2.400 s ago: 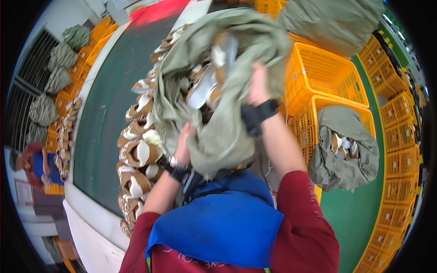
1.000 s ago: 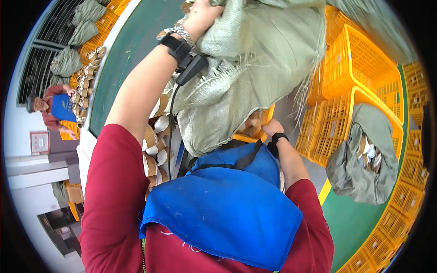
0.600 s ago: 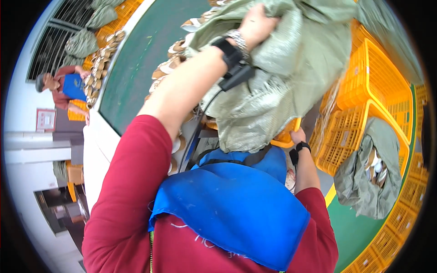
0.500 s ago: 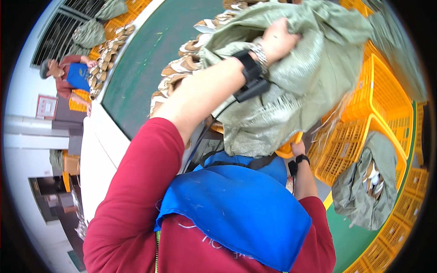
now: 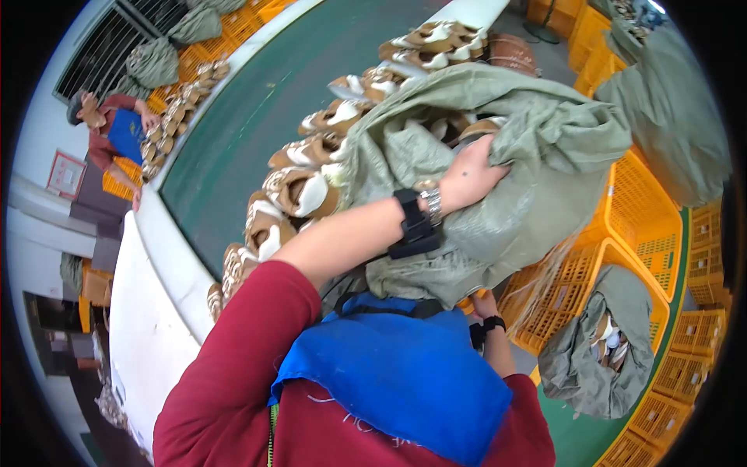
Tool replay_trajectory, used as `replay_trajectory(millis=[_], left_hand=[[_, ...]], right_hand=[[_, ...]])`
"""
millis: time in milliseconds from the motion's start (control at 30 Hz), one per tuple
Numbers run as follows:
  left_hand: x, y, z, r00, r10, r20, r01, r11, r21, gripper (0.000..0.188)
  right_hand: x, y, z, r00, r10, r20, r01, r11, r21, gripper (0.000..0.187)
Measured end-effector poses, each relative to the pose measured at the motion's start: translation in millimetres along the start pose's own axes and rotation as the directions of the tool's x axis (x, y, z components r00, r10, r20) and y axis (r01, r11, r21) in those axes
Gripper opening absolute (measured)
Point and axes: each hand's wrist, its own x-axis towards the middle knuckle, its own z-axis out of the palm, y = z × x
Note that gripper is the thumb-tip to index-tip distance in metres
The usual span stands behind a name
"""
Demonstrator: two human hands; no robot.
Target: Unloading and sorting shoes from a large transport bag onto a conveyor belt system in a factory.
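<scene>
My left hand (image 5: 473,173) is closed on the rim of a grey-green woven sack (image 5: 537,202), which bulges in front of me with its mouth gaping. Brown-and-white shoes (image 5: 484,127) show inside the mouth, just beyond my fingers. Lower down, my right hand (image 5: 484,303) grips an orange plastic edge (image 5: 465,305), mostly hidden beneath the sack. To the left of the sack, several brown-and-white shoes (image 5: 299,192) stand in a row along the green conveyor belt (image 5: 257,132).
Orange crates (image 5: 560,296) stand at my right, one with an open sack (image 5: 576,362) of shoes in it. A white tabletop (image 5: 148,311) lies at left. Across the belt, a person in a blue apron (image 5: 128,136) stands by another row of shoes (image 5: 175,117).
The sack's upper part has come down toward me, uncovering shoes inside it and more along the belt. My left hand has moved lower with its rim; my right hand has also shifted down.
</scene>
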Motion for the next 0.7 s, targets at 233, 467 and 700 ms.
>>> replay_trajectory(millis=[233, 467, 700], left_hand=[[-51.3, 18.1, 1.2, 0.803, -0.364, 0.471, 0.127, 0.878, 0.462, 0.047], [-105.4, 15.1, -4.0, 0.687, 0.122, 0.716, -0.474, 0.822, 0.315, 0.072], [-105.4, 26.2, -59.9, 0.758, -0.212, 0.617, -0.2, 0.825, 0.529, 0.085]], right_hand=[[-43.7, -83.9, -160.0, 0.959, 0.057, -0.279, 0.246, 0.332, 0.911, 0.055], [-2.3, -225.5, -206.9, 0.822, -0.44, -0.361, 0.568, 0.604, 0.559, 0.069], [74.1, -251.5, -211.0, 0.729, -0.254, -0.636, 0.403, 0.91, 0.099, 0.047]])
